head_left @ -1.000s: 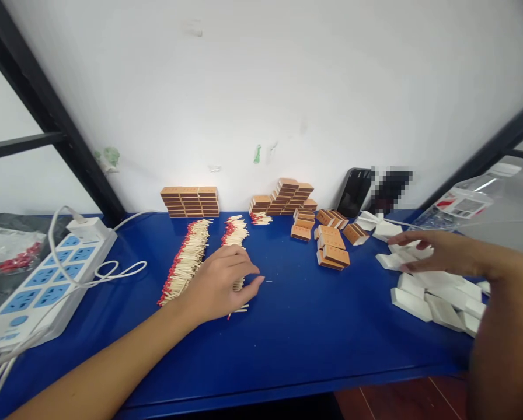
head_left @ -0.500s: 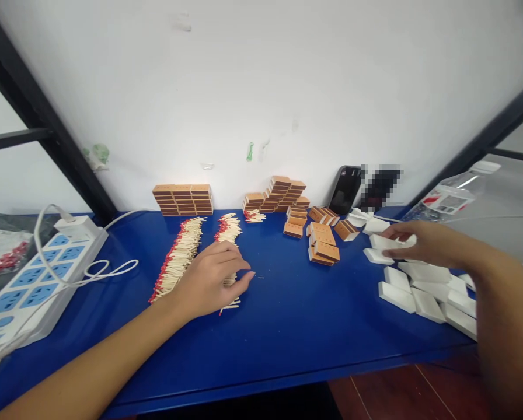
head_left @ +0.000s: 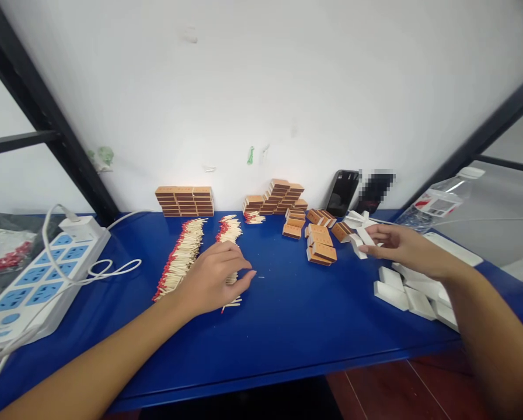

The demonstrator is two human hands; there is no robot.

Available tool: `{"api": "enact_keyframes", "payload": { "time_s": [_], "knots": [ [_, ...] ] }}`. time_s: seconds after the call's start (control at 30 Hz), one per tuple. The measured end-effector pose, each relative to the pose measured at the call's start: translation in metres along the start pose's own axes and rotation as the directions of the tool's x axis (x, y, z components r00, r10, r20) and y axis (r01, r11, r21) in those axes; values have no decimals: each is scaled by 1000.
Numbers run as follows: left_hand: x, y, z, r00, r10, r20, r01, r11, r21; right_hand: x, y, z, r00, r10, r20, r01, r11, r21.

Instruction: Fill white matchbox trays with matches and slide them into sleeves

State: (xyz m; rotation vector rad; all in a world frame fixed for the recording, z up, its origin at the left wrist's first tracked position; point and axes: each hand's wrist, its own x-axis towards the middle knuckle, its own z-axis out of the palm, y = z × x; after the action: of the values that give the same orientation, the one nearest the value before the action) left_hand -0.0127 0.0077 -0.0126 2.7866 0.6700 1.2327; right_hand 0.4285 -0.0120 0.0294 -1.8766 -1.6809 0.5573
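My left hand [head_left: 220, 271] rests over the lower part of a row of red-tipped matches [head_left: 229, 227], fingers bent down and thumb apart, holding nothing visible. A longer row of matches [head_left: 185, 256] lies left of it, and a small bunch [head_left: 254, 217] farther back. At the right, my right hand [head_left: 386, 242] grips a white matchbox tray [head_left: 365, 235] between thumb and fingers; another white tray [head_left: 356, 246] touches or lies just beside it. Several white trays [head_left: 390, 294] are heaped nearer me, under the right forearm. Loose orange matchbox sleeves [head_left: 320, 234] lie left of my right hand.
Matchboxes stand stacked against the wall at left [head_left: 184, 201] and in steps at middle [head_left: 281, 195]. A black phone [head_left: 342, 193] leans there; a plastic bottle [head_left: 439, 201] stands right. A power strip [head_left: 46, 274] with white cables occupies the left of the blue table [head_left: 288, 332].
My right hand has moved left with a white tray, toward the orange sleeves, uncovering a flat white object behind it. My left hand stays over the matches. The view has shifted slightly.
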Motion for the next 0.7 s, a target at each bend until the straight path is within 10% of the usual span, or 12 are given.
{"api": "enact_keyframes", "payload": {
  "time_s": [0.1, 0.43, 0.7],
  "knots": [
    [0, -1, 1, 1000, -1, 5, 1, 1000, -3, -8, -3, 7, 979, 18, 203, -62, 975, 213],
    [-1, -1, 1, 1000, -7, 4, 7, 1000, 4, -29, -6, 18, 926, 11, 377, -68, 988, 140],
    [-1, 1, 2, 1000, -2, 12, 2, 1000, 3, -26, -2, 12, 996, -43, 77, 52, 993, -111]
  ]
}}
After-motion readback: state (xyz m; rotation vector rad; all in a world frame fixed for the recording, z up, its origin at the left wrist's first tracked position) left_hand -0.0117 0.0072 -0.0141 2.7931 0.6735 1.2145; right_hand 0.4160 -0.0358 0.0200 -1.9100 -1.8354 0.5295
